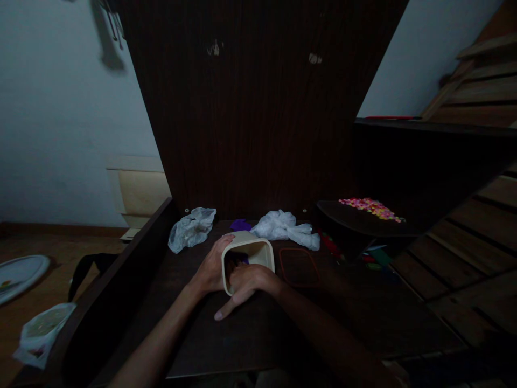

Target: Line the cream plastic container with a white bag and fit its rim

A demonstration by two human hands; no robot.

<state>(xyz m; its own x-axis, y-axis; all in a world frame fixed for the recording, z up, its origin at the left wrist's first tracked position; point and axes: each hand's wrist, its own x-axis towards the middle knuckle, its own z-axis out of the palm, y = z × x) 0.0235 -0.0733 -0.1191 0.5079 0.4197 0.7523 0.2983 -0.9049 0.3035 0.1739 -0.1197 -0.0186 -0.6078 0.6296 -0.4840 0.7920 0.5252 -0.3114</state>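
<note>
A cream-coloured plastic container [262, 249] lies tipped on the dark tabletop with its square mouth facing me. My left hand [212, 267] is wrapped around its left side and holds it. Inside the mouth reach the fingers of my right hand [250, 278], stretched out and partly hidden, while its thumb sticks out below the rim. Something purple [245, 260] shows deep in the container by those fingers. Behind the container lies a purple piece [240, 224]. To its right, a thin reddish-brown square ring [299, 267] rests flat on the table.
Crumpled whitish plastic bags [193, 229] [283, 226] lie along the back panel [250, 134]. Small pink and yellow pieces [371, 207] are heaped on a dark shelf at right. A raised edge [117, 285] bounds the table's left side. Another plastic bag [46, 328] sits beyond it.
</note>
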